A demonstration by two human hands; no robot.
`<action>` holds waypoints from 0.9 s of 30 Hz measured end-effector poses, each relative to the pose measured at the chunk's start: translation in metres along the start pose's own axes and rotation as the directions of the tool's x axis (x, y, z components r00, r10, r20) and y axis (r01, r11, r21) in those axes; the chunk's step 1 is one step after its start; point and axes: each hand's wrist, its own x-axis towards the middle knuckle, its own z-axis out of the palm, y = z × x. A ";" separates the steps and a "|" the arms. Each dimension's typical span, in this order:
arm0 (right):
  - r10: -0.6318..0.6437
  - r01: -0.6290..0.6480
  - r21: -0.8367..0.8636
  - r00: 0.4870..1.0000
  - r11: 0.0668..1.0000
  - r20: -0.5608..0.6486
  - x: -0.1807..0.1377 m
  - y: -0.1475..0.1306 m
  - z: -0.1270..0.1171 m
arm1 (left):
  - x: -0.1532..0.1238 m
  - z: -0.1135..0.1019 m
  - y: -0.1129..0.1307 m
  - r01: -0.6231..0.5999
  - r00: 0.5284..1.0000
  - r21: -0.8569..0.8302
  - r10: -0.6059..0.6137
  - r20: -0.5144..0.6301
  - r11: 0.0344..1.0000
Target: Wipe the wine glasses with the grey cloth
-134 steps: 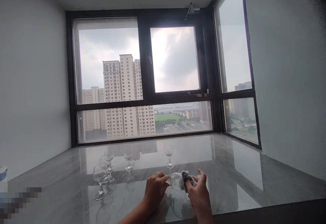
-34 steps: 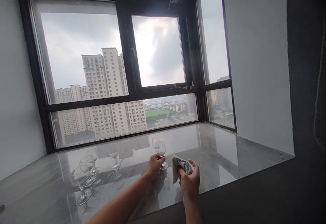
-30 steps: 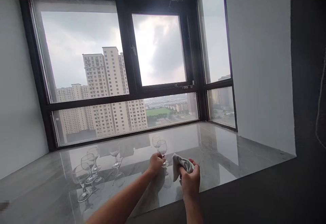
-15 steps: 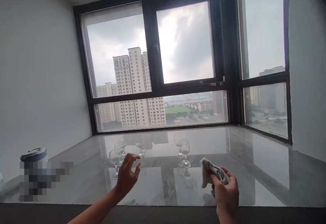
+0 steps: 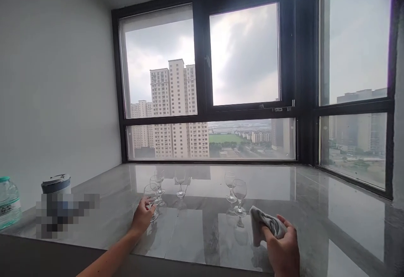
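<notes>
My left hand (image 5: 142, 218) curls its fingers at the stem of the nearest wine glass (image 5: 150, 192), upright on the marble sill (image 5: 195, 235); I cannot tell whether they grip it. My right hand (image 5: 282, 249) is closed on a grey cloth (image 5: 263, 224), near two other glasses (image 5: 239, 191)

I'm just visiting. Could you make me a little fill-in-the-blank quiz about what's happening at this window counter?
The grey cloth is held in the ____ hand. The left hand touches the nearest wine glass, which stands ____. Just left of the cloth stand ____ more wine glasses, close together on the marble counter.
Missing words: right; upright; two.
</notes>
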 end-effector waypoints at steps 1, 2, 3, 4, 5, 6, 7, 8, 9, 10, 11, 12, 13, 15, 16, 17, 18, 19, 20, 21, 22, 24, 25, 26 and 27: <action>-0.022 0.022 -0.007 1.000 1.000 0.003 -0.001 -0.002 0.002 | 0.000 0.001 -0.001 0.000 0.999 -0.020 0.001 0.037 1.000; -0.044 0.044 -0.015 0.999 0.999 0.008 -0.002 -0.004 0.003 | -0.001 0.000 -0.001 -0.008 0.998 -0.041 0.011 0.065 0.999; -0.066 0.066 -0.024 0.998 0.998 0.016 -0.002 -0.006 0.006 | -0.002 -0.001 -0.001 -0.021 0.996 -0.058 0.026 0.084 0.998; -0.089 0.089 -0.034 0.996 0.995 0.027 -0.003 -0.007 0.008 | -0.004 -0.003 0.000 -0.034 0.995 -0.069 0.040 0.092 0.997; -0.106 0.108 -0.047 0.994 0.993 0.040 -0.003 -0.008 0.011 | -0.005 -0.005 0.002 -0.039 0.995 -0.070 0.045 0.092 0.997; -0.117 0.120 -0.059 0.992 0.991 0.054 -0.003 -0.008 0.015 | -0.007 -0.007 0.003 -0.035 0.995 -0.065 0.041 0.088 0.997; -0.121 0.126 -0.072 0.990 0.989 0.072 -0.003 -0.007 0.018 | -0.008 -0.008 0.005 -0.029 0.996 -0.056 0.033 0.082 0.998; -0.123 0.131 -0.083 0.988 0.988 0.093 -0.003 -0.007 0.021 | -0.010 -0.009 0.007 -0.021 0.997 -0.051 0.025 0.074 0.999; -0.124 0.135 -0.093 0.985 0.986 0.120 -0.003 -0.006 0.024 | -0.011 -0.009 0.008 -0.014 0.998 -0.049 0.018 0.067 0.999; -0.124 0.140 -0.101 0.981 0.985 0.150 -0.004 -0.006 0.028 | -0.011 -0.009 0.009 -0.011 0.998 -0.050 0.015 0.066 0.999; -0.126 0.147 -0.105 0.975 0.984 0.183 -0.004 -0.006 0.030 | -0.011 -0.009 0.010 -0.010 0.998 -0.053 0.013 0.064 0.999; -0.131 0.156 -0.102 0.968 0.983 0.216 -0.005 -0.006 0.033 | -0.011 -0.008 0.010 -0.010 0.998 -0.056 0.014 0.063 0.998; -0.135 0.163 -0.095 0.960 0.982 0.245 -0.006 -0.007 0.036 | -0.011 -0.008 0.010 -0.008 0.998 -0.054 0.011 0.064 0.999; -0.141 0.168 -0.070 0.947 0.983 0.290 -0.008 -0.008 0.041 | -0.011 -0.007 0.009 -0.013 0.997 -0.048 0.016 0.069 0.999; -0.141 0.165 -0.055 0.941 0.985 0.307 -0.009 -0.008 0.044 | -0.011 -0.007 0.009 -0.016 0.997 -0.046 0.020 0.073 0.999; -0.142 0.163 -0.039 0.934 0.986 0.328 -0.010 -0.007 0.047 | -0.012 -0.008 0.009 -0.019 0.997 -0.045 0.022 0.078 0.999; -0.146 0.164 -0.022 0.925 0.986 0.351 -0.010 -0.006 0.050 | -0.012 -0.008 0.009 -0.017 0.996 -0.044 0.021 0.084 0.999; -0.152 0.167 -0.008 0.916 0.986 0.372 -0.010 -0.005 0.052 | -0.013 -0.009 0.009 -0.012 0.996 -0.044 0.016 0.090 0.999; -0.160 0.172 0.004 0.907 0.985 0.391 -0.010 -0.003 0.054 | -0.013 -0.009 0.010 -0.005 0.995 -0.046 0.010 0.098 0.999; -0.164 0.175 0.010 0.898 0.984 0.407 -0.009 -0.002 0.056 | -0.014 -0.010 0.010 0.002 0.994 -0.047 0.003 0.109 0.999; -0.163 0.175 0.010 0.893 0.984 0.419 -0.009 0.000 0.057 | -0.014 -0.011 0.010 0.008 0.993 -0.046 -0.002 0.118 0.999; -0.149 0.164 0.003 0.889 0.986 0.433 -0.008 0.001 0.059 | -0.015 -0.011 0.011 0.014 0.991 -0.041 -0.009 0.135 0.999; -0.139 0.154 -0.001 0.890 0.988 0.435 -0.007 0.001 0.059 | -0.015 -0.011 0.011 0.016 0.990 -0.037 -0.011 0.137 0.999; -0.130 0.145 -0.002 0.891 0.989 0.434 -0.007 0.001 0.060 | -0.015 -0.011 0.011 0.018 0.990 -0.033 -0.013 0.138 0.999; -0.125 0.139 -0.002 0.895 0.990 0.428 -0.006 0.000 0.061 | -0.015 -0.011 0.011 0.018 0.990 -0.030 -0.013 0.139 0.999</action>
